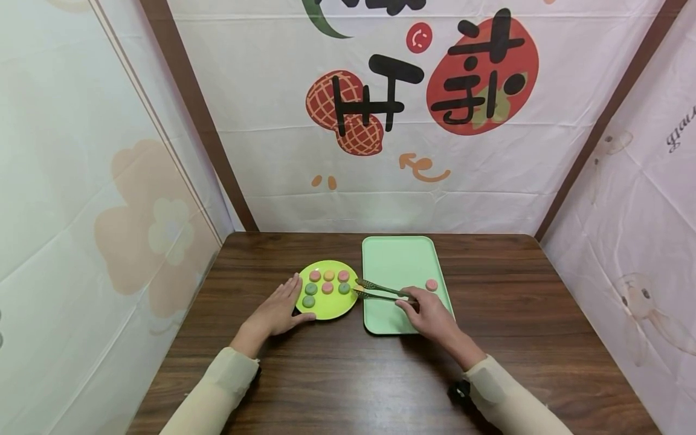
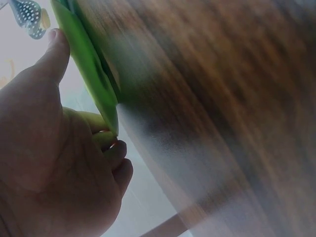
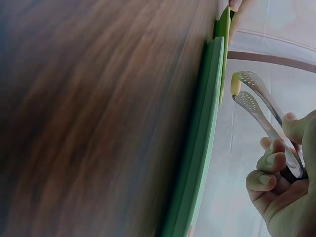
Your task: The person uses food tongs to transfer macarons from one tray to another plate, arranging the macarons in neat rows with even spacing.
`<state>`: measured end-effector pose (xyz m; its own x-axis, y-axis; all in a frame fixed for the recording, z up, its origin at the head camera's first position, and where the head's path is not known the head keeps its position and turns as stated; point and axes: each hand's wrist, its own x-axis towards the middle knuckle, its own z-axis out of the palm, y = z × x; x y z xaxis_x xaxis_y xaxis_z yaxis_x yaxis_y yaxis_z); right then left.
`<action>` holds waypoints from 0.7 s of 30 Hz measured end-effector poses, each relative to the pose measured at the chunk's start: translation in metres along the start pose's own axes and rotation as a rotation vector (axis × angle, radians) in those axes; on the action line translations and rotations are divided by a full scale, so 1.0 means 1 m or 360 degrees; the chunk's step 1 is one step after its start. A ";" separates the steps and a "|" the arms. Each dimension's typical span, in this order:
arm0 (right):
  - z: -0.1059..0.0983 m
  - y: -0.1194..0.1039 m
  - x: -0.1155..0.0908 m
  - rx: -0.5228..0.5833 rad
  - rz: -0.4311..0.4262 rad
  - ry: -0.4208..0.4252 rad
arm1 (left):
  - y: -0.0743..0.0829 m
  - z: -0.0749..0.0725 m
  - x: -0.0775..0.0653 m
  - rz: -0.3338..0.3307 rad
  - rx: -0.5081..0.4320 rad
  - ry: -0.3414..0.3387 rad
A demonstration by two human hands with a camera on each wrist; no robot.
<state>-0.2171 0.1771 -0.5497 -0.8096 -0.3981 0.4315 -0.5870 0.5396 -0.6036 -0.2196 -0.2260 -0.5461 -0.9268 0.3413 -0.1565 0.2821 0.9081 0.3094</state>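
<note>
My left hand (image 1: 280,308) rests against the left rim of a yellow-green plate (image 1: 331,309), its fingers straight along the edge and the thumb at the near side. Several pink, yellow and green macarons (image 1: 327,288) lie on that plate. With my right hand (image 1: 432,315) I grip metal tongs (image 1: 380,292) with perforated tips. Between those tips is a yellow macaron (image 3: 236,84), held just over the plate's right edge. Beneath the tongs lies a light green tray (image 1: 399,257), bearing a pink macaron (image 1: 431,284) near its right side.
Plate and tray stand side by side on a dark wooden table (image 1: 348,374). Behind the table's far edge hangs a white printed curtain (image 1: 261,121), and similar sheets close off the left and right sides.
</note>
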 end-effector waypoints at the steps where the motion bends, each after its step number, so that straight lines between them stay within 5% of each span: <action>1: 0.001 -0.001 0.001 0.0007 -0.0006 -0.0003 | 0.000 0.000 0.000 0.0000 0.0003 0.0001; 21: 0.031 -0.023 0.017 0.0032 -0.0092 -0.0124 | 0.002 -0.001 -0.002 0.0012 0.0009 0.0017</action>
<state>-0.2170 0.1355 -0.5496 -0.7710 -0.4851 0.4126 -0.6316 0.4997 -0.5928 -0.2175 -0.2254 -0.5444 -0.9272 0.3457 -0.1439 0.2907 0.9069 0.3051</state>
